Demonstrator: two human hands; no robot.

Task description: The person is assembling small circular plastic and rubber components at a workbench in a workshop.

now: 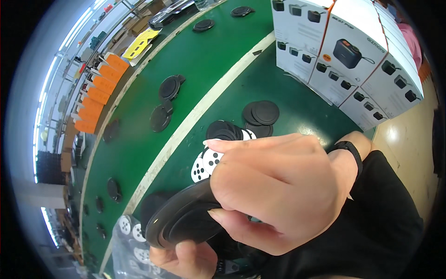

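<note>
- Tilted black disc (pixel 193 223): seven o'clock.
- Left hand (pixel 191 261) grips its six-o'clock rim.
- Right hand (pixel 283 186): fingers curled by its three-o'clock edge; cannot tell whether gripping.
- Green bench (pixel 297 102) reaches boxes (pixel 353 51), two o'clock.

A head-worn view (fisheye) looks down — close over the right hand (pixel 283 188).

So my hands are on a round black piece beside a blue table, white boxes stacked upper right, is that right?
The colour is wrong: the table is green, not blue, as the head view shows. Beside it, your left hand and right hand are on a round black piece, with white boxes stacked upper right.
</note>
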